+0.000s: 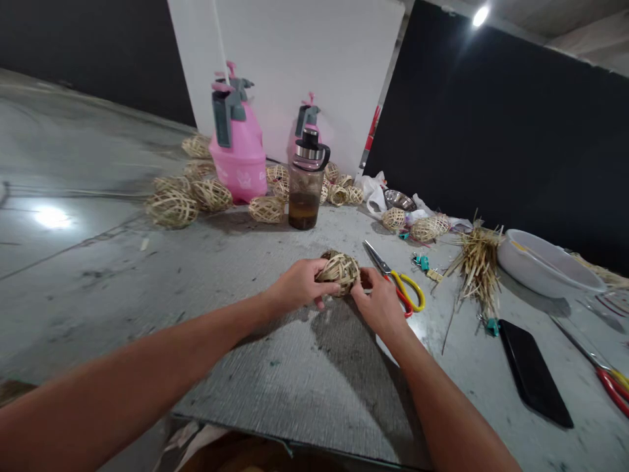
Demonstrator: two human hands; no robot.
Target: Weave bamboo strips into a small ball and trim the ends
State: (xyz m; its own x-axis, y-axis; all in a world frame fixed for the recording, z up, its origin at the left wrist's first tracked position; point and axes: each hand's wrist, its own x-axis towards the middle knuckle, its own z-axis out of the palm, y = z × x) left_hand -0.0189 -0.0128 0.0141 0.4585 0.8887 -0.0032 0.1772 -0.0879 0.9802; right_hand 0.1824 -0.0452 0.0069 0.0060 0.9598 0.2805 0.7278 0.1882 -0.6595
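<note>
A small woven rattan ball point(339, 272) sits just above a grey mat point(314, 373) on the floor, held between both hands. My left hand point(297, 285) wraps its fingers round the ball's left side. My right hand point(378, 301) grips the ball's right side, thumb and fingers pressed on the weave. Scissors with yellow and red handles point(400, 282) lie right beside my right hand.
Several finished woven balls point(187, 200) lie at the back around a pink spray bottle point(238, 144) and a dark drink bottle point(305, 183). A bundle of straw strips point(476, 262), a white bowl point(545, 265), a black phone point(533, 370) and more scissors point(612, 383) lie to the right.
</note>
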